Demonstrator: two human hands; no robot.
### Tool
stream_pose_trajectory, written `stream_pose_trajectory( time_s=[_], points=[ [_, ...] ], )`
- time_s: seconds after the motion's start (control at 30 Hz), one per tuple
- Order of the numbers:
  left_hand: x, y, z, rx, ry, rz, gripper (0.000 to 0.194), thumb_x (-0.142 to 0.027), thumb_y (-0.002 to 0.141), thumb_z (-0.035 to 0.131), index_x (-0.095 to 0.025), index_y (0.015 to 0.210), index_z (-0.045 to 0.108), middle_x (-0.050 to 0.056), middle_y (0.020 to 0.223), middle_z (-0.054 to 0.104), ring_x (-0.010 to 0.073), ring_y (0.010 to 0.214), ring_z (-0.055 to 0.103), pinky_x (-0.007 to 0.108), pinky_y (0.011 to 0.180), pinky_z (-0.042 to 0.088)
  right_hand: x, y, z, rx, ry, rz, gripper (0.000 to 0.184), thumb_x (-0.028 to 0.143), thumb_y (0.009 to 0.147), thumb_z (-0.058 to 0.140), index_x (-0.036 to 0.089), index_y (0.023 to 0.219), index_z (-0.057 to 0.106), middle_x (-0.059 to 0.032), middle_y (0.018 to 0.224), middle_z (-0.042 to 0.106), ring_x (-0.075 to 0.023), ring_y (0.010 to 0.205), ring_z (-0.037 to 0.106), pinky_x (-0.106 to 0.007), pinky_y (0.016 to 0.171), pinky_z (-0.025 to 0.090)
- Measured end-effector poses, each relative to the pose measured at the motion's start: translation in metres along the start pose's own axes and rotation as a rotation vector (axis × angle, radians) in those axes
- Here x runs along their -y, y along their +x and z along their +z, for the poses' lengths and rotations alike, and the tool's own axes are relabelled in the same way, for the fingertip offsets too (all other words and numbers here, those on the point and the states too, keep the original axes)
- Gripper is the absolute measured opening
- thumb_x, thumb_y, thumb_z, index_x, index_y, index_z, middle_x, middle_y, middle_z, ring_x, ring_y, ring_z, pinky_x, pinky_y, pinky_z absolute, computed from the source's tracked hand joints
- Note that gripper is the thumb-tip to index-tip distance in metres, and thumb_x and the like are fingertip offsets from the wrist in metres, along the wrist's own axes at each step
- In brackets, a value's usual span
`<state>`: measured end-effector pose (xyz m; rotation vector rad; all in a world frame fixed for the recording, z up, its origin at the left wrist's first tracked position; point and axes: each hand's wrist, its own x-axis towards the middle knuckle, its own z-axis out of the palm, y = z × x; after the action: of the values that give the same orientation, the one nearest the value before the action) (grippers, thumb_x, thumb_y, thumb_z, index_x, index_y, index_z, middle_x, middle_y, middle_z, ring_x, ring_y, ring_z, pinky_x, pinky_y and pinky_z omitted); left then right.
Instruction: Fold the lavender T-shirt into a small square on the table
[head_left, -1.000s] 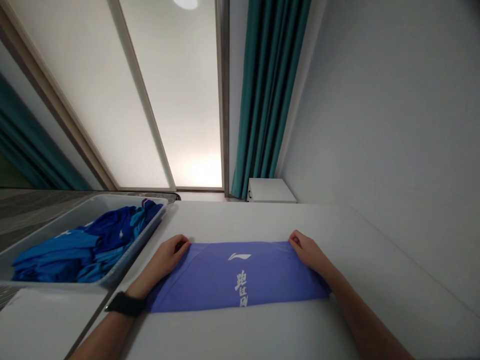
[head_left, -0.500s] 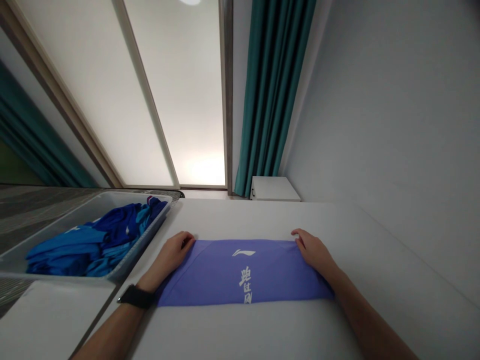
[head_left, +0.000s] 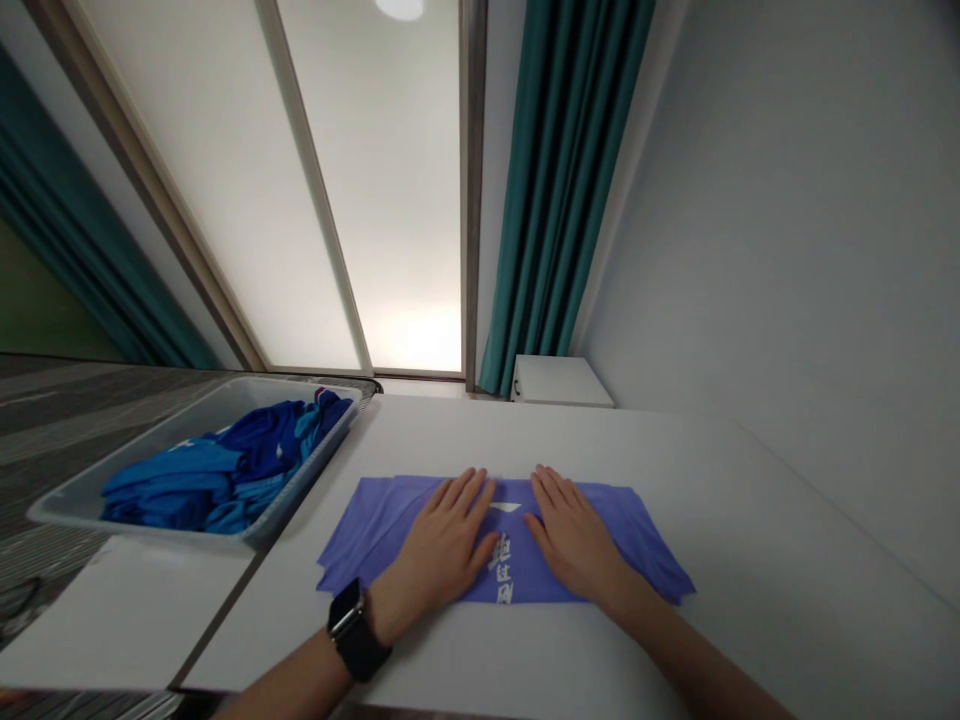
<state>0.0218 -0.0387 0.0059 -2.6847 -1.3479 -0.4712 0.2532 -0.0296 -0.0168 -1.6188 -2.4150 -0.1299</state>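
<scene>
A purple shirt [head_left: 360, 545], folded into a wide band, lies on the white table [head_left: 480, 650]. White lettering and part of a white logo show in its middle, between my hands. My left hand [head_left: 452, 535] rests flat on the cloth left of the lettering, fingers stretched forward, with a black watch on the wrist. On the other side of the lettering, my right hand [head_left: 574, 535] lies flat too, its fingers extended and thumb apart. Both palms cover parts of the shirt and hide some of the logo.
To the left stands a pale plastic bin [head_left: 180, 418] holding crumpled blue clothes [head_left: 225, 465]. A small white cabinet [head_left: 562, 382] is beyond the table's far edge. Teal curtains [head_left: 574, 190] hang beside a frosted glass door [head_left: 397, 200], and a grey wall [head_left: 810, 250] rises at the right.
Both hands have moved from the shirt's two ends inward to its middle and now lie flat. The shirt's ends look more layered and spread. The view has shifted slightly.
</scene>
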Motion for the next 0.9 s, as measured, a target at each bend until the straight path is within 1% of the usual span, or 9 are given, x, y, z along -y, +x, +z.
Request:
stream_pose_trajectory(
  time_s=[0.03, 0.1, 0.17, 0.23, 0.4, 0.5, 0.63, 0.77, 0.9],
  points=[
    [-0.007, 0.001, 0.006, 0.019, -0.006, 0.013, 0.056, -0.046, 0.098, 0.042, -0.018, 0.147, 0.039, 0.012, 0.154, 0.04, 0.0272, 0.142, 0.036, 0.045, 0.114, 0.032, 0.006, 0.0, 0.003, 0.02, -0.001, 0.021, 0.06, 0.043, 0.1, 0.03, 0.008, 0.146, 0.044, -0.0153, 0.155, 0.038, -0.0281, 0.143, 0.033, -0.044, 0.118, 0.025],
    [-0.011, 0.002, 0.017, 0.051, -0.017, 0.016, 0.059, -0.051, 0.099, 0.037, -0.018, 0.148, 0.038, 0.012, 0.156, 0.038, 0.0269, 0.144, 0.033, 0.046, 0.116, 0.029, 0.012, -0.001, 0.009, 0.064, -0.002, 0.067, 0.065, 0.048, 0.099, 0.032, 0.006, 0.148, 0.041, -0.0172, 0.157, 0.033, -0.0299, 0.145, 0.028, -0.046, 0.118, 0.023],
    [-0.007, 0.0, 0.025, 0.069, -0.026, 0.012, 0.061, -0.054, 0.1, 0.034, -0.017, 0.149, 0.038, 0.012, 0.156, 0.037, 0.0265, 0.145, 0.032, 0.046, 0.117, 0.027, 0.012, -0.003, 0.014, 0.101, 0.003, 0.094, 0.068, 0.051, 0.098, 0.032, 0.007, 0.149, 0.038, -0.0179, 0.158, 0.029, -0.0302, 0.146, 0.026, -0.047, 0.119, 0.022],
    [-0.002, -0.002, 0.028, 0.08, -0.03, 0.013, 0.062, -0.055, 0.1, 0.032, -0.017, 0.15, 0.037, 0.012, 0.156, 0.037, 0.0262, 0.145, 0.031, 0.046, 0.118, 0.025, 0.011, -0.004, 0.016, 0.114, 0.014, 0.099, 0.07, 0.052, 0.098, 0.032, 0.007, 0.151, 0.035, -0.0173, 0.159, 0.027, -0.0296, 0.147, 0.023, -0.047, 0.119, 0.021],
    [0.0, -0.003, 0.026, 0.097, -0.029, 0.017, 0.063, -0.056, 0.1, 0.031, -0.017, 0.15, 0.037, 0.011, 0.157, 0.036, 0.0257, 0.146, 0.029, 0.046, 0.119, 0.025, -0.001, -0.007, 0.012, 0.067, 0.002, 0.124, 0.071, 0.054, 0.099, 0.026, 0.005, 0.15, 0.036, -0.0178, 0.159, 0.026, -0.0291, 0.148, 0.021, -0.046, 0.12, 0.02],
    [-0.002, -0.002, 0.025, 0.083, -0.032, 0.018, 0.063, -0.055, 0.1, 0.031, -0.018, 0.151, 0.036, 0.011, 0.157, 0.036, 0.0253, 0.146, 0.03, 0.045, 0.119, 0.025, -0.019, -0.016, 0.012, 0.042, -0.035, 0.158, 0.072, 0.054, 0.099, 0.025, 0.005, 0.149, 0.038, -0.0186, 0.157, 0.03, -0.0294, 0.147, 0.024, -0.046, 0.12, 0.021],
    [-0.003, -0.001, 0.026, 0.083, -0.028, 0.011, 0.063, -0.054, 0.101, 0.03, -0.017, 0.151, 0.036, 0.011, 0.156, 0.037, 0.0254, 0.145, 0.031, 0.045, 0.119, 0.026, -0.042, -0.031, 0.019, 0.049, -0.056, 0.196, 0.077, 0.058, 0.098, 0.023, 0.002, 0.147, 0.04, -0.0211, 0.155, 0.033, -0.0304, 0.146, 0.027, -0.046, 0.12, 0.022],
    [0.001, -0.006, 0.028, 0.076, 0.015, -0.041, 0.064, -0.053, 0.101, 0.03, -0.016, 0.153, 0.032, 0.012, 0.158, 0.033, 0.0269, 0.147, 0.028, 0.047, 0.118, 0.026, -0.045, -0.036, 0.026, 0.025, -0.068, 0.203, 0.079, 0.061, 0.097, 0.021, 0.003, 0.148, 0.04, -0.0201, 0.156, 0.033, -0.0294, 0.147, 0.025, -0.046, 0.12, 0.022],
    [0.022, -0.026, 0.026, 0.068, 0.082, -0.123, 0.065, -0.053, 0.1, 0.031, -0.014, 0.153, 0.032, 0.013, 0.158, 0.032, 0.0269, 0.147, 0.028, 0.046, 0.118, 0.028, -0.042, -0.035, 0.026, 0.024, -0.076, 0.216, 0.079, 0.061, 0.097, 0.022, 0.003, 0.147, 0.041, -0.0205, 0.155, 0.034, -0.0299, 0.146, 0.026, -0.045, 0.12, 0.021]
  ],
)
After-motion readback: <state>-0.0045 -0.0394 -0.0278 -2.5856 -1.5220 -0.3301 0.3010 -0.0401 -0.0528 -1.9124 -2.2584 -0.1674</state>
